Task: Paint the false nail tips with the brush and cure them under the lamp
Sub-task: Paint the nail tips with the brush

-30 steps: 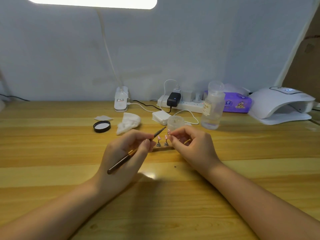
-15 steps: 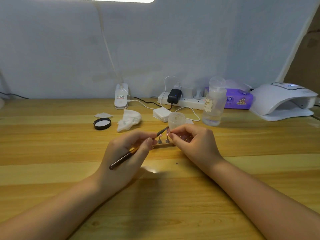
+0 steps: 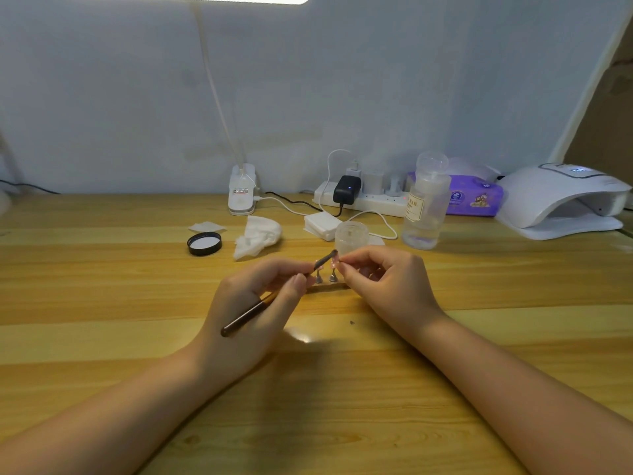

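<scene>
Two pink false nail tips (image 3: 334, 258) stand on small metal stands on a holder strip at the table's middle. My left hand (image 3: 253, 303) grips a dark-handled brush (image 3: 246, 315), its bristle end laid against the right-hand tip. My right hand (image 3: 383, 282) pinches that tip's stand from the right with curled fingers. The white curing lamp (image 3: 561, 197) sits at the far right, its display lit.
Behind the tips stand a small clear jar (image 3: 351, 236), a clear liquid bottle (image 3: 426, 204), cotton pads (image 3: 322, 224), a crumpled tissue (image 3: 258, 236) and a black lid (image 3: 204, 243). A power strip (image 3: 363, 198), desk-lamp base (image 3: 242, 193) and purple wipes pack (image 3: 474, 198) line the wall.
The brush tip has shifted slightly right onto the right-hand nail tip. Both hands stay in nearly the same place; the view has tilted a little.
</scene>
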`<state>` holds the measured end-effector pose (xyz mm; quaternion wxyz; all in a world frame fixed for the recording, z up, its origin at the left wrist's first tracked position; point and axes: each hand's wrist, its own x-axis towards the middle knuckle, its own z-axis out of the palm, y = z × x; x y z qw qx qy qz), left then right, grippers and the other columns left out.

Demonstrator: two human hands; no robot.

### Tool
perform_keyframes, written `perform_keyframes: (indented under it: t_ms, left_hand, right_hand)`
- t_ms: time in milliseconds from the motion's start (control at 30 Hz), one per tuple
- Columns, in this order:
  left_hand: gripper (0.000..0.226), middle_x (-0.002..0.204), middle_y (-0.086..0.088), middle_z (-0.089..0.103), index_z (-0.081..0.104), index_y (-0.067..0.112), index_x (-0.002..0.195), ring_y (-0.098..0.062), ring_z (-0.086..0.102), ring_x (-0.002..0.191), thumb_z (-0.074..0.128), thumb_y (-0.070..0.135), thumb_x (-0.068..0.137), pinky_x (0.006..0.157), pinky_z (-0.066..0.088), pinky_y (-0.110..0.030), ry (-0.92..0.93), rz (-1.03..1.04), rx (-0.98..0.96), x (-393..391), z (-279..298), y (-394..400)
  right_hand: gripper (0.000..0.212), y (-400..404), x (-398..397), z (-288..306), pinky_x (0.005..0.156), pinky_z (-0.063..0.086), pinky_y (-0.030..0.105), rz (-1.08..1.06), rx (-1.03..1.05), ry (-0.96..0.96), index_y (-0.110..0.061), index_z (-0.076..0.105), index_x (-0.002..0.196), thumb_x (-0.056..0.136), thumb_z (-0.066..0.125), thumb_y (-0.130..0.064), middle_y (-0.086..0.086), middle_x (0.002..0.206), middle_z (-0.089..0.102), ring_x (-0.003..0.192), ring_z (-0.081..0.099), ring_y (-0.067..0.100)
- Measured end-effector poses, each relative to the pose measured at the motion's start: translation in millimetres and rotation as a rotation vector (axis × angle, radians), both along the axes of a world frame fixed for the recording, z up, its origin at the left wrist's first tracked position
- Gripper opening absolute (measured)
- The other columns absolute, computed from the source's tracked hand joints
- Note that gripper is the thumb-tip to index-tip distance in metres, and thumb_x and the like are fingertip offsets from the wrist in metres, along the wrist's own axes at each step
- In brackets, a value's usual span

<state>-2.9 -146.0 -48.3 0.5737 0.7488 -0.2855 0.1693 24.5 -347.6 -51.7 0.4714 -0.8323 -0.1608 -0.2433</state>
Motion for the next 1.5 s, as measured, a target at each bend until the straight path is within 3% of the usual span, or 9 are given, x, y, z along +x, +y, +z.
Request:
perform_keyframes:
  t_ms: [167,367,567,700,800,933,1200,1367,1500]
  left_hand:
    - [0.019,0.087,0.003,0.074,0.07,0.024,0.094,-0.014,0.071,0.085,0.055,0.032,0.085,0.078,0.054,-0.028,0.002,-0.012,-0.011,-2.8,-0.6,2.3]
    - [0.028,0.096,0.008,0.074,0.07,0.02,0.105,-0.011,0.07,0.093,0.056,0.034,0.086,0.082,0.053,-0.027,-0.044,0.022,0.036,-3.1,2.7,-0.8]
    - [0.022,0.087,0.002,0.074,0.071,0.023,0.094,-0.016,0.069,0.086,0.055,0.033,0.083,0.078,0.053,-0.033,-0.001,0.003,0.021,-5.5,2.6,2.5]
    - [0.023,0.09,0.006,0.074,0.07,0.022,0.101,-0.016,0.069,0.085,0.055,0.032,0.087,0.076,0.054,-0.045,-0.052,0.042,0.026,-5.5,4.0,1.3]
    - [0.026,0.093,0.011,0.074,0.07,0.025,0.105,-0.012,0.069,0.087,0.055,0.036,0.087,0.076,0.053,-0.042,-0.051,0.067,0.061,-4.8,4.9,-0.3]
    - [0.023,0.085,0.01,0.074,0.071,0.025,0.091,-0.011,0.067,0.083,0.053,0.036,0.083,0.073,0.049,-0.032,-0.029,0.06,0.09,-5.8,4.7,2.2]
    - [0.029,0.094,0.009,0.074,0.069,0.024,0.104,-0.015,0.068,0.093,0.052,0.04,0.087,0.08,0.052,-0.051,0.009,0.093,0.034,-7.9,7.1,-0.4]
    - [0.028,0.087,0.005,0.075,0.07,0.022,0.094,-0.015,0.068,0.089,0.052,0.04,0.084,0.08,0.048,-0.05,0.033,0.058,0.025,-9.0,5.9,1.6]
    - [0.027,0.084,0.004,0.075,0.069,0.022,0.092,-0.015,0.068,0.085,0.05,0.039,0.084,0.078,0.05,-0.049,0.02,0.056,-0.01,-9.8,5.6,0.1]
  right_hand:
    - [0.011,0.1,-0.1,-0.5,0.058,0.046,0.02,-0.002,0.006,-0.011,-0.021,0.077,0.086,0.08,0.074,-0.012,-0.01,0.071,0.068,0.064,0.056,0.011]
    - [0.01,-0.1,2.1,-1.7,0.058,0.046,0.017,-0.009,-0.003,-0.017,-0.02,0.077,0.087,0.08,0.075,-0.012,-0.01,0.073,0.069,0.064,0.056,0.007]
    - [0.011,-1.0,3.3,-2.4,0.058,0.048,0.018,-0.023,-0.018,-0.033,-0.019,0.076,0.088,0.08,0.074,-0.011,-0.01,0.074,0.068,0.065,0.057,0.008]
    - [0.011,-1.4,3.2,-2.7,0.058,0.045,0.014,-0.018,-0.029,-0.039,-0.019,0.076,0.088,0.081,0.075,-0.011,-0.012,0.074,0.067,0.064,0.055,0.003]
    - [0.011,-1.2,3.2,-3.1,0.058,0.046,0.015,-0.019,-0.026,-0.034,-0.019,0.076,0.088,0.08,0.075,-0.012,-0.011,0.074,0.067,0.065,0.056,0.005]
    - [0.01,-0.3,3.1,-2.4,0.059,0.047,0.018,-0.022,-0.02,-0.033,-0.019,0.076,0.087,0.08,0.075,-0.011,-0.011,0.072,0.067,0.065,0.057,0.007]
    - [0.008,0.3,1.2,-1.3,0.06,0.051,0.026,-0.002,0.004,-0.017,-0.016,0.077,0.089,0.081,0.074,-0.013,-0.004,0.074,0.07,0.066,0.06,0.013]
    - [0.01,-0.2,0.3,-1.1,0.063,0.054,0.023,0.018,0.008,0.01,-0.017,0.075,0.091,0.082,0.073,-0.012,-0.006,0.076,0.071,0.068,0.063,0.007]
    - [0.011,-0.2,0.3,-0.7,0.068,0.057,0.028,0.036,0.027,0.035,-0.016,0.073,0.093,0.084,0.071,-0.011,-0.004,0.078,0.071,0.072,0.066,0.01]
